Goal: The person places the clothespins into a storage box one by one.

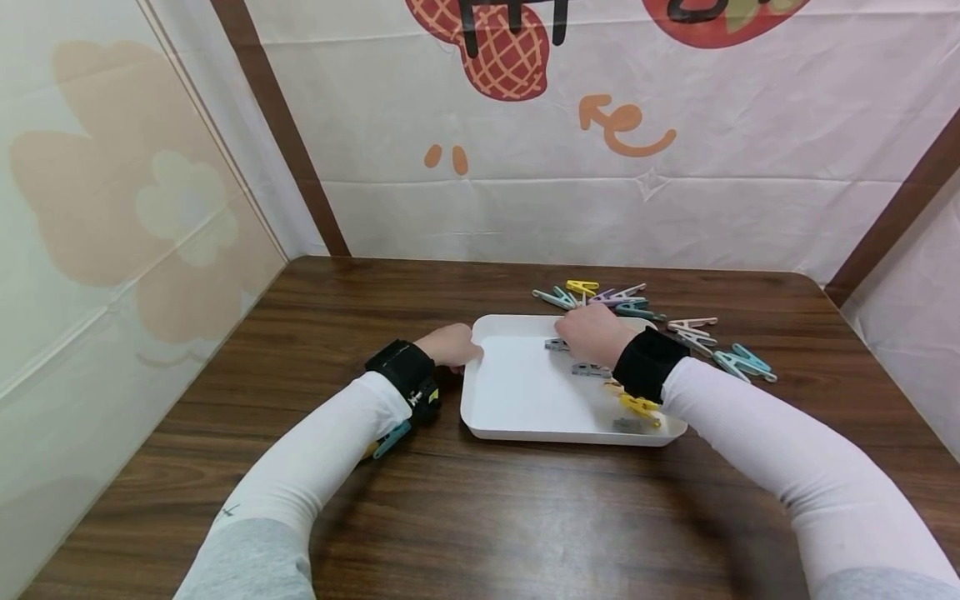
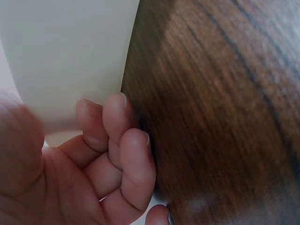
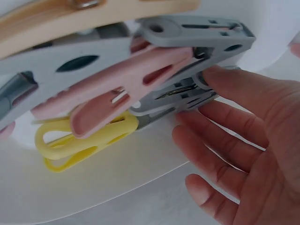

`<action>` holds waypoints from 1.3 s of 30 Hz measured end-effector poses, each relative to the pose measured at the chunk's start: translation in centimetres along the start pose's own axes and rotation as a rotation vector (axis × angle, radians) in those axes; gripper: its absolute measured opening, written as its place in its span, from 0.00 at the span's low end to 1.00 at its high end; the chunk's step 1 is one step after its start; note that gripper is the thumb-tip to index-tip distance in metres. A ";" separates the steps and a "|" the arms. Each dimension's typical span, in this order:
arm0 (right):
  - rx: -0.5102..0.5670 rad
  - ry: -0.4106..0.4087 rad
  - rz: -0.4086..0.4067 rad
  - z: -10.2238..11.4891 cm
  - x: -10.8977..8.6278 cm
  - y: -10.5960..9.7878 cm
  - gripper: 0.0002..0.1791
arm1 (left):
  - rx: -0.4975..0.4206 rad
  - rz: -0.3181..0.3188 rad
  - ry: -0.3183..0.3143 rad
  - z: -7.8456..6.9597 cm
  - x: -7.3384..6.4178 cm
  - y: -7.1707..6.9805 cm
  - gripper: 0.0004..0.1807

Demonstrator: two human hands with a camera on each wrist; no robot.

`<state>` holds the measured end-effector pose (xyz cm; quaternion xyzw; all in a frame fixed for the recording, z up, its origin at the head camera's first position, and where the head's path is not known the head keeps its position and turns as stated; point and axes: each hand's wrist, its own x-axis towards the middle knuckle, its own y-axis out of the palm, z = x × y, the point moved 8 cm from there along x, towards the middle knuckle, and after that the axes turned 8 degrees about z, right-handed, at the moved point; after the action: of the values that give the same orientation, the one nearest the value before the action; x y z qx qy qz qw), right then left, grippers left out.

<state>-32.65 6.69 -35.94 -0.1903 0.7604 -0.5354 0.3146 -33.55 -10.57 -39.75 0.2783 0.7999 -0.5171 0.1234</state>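
Note:
My left hand grips the left side of a white tray; in the left wrist view its curled fingers lie along the tray's outer side, by the wooden table. Over the far part of the tray, my right hand pinches a gray clothespin between thumb and fingertips. Close around it in the right wrist view are a pink clothespin, a yellow one and another gray one. Inside the tray lie a gray clothespin and a yellow one, partly behind the right wrist.
Several pastel clothespins lie behind the tray, among them a yellow one. Pink and teal ones lie to its right. A blue clothespin shows beside the left forearm. A printed cloth hangs behind the table.

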 end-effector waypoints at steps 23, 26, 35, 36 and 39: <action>-0.012 0.090 -0.072 -1.7 -2.9 -1.2 0.08 | -0.010 0.001 -0.008 -0.2 -0.4 -0.1 0.10; 0.001 0.104 -0.123 -2.5 -4.4 -1.9 0.13 | -0.019 0.004 -0.008 -0.3 -0.5 -0.1 0.10; 0.125 0.197 -0.226 -7.1 -8.6 -2.0 0.11 | -0.010 0.007 0.010 -0.4 -0.2 -0.1 0.10; 0.136 0.209 -0.240 -7.6 -9.0 -2.0 0.11 | -0.009 0.008 0.009 -0.4 -0.3 -0.1 0.11; 0.166 0.260 -0.261 -9.3 -10.3 -1.7 0.12 | -0.008 0.010 0.009 -0.4 -0.4 -0.1 0.11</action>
<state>-31.54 19.02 -29.37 -0.1899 0.7168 -0.6525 0.1562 -33.22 -10.33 -39.31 0.2842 0.8012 -0.5120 0.1235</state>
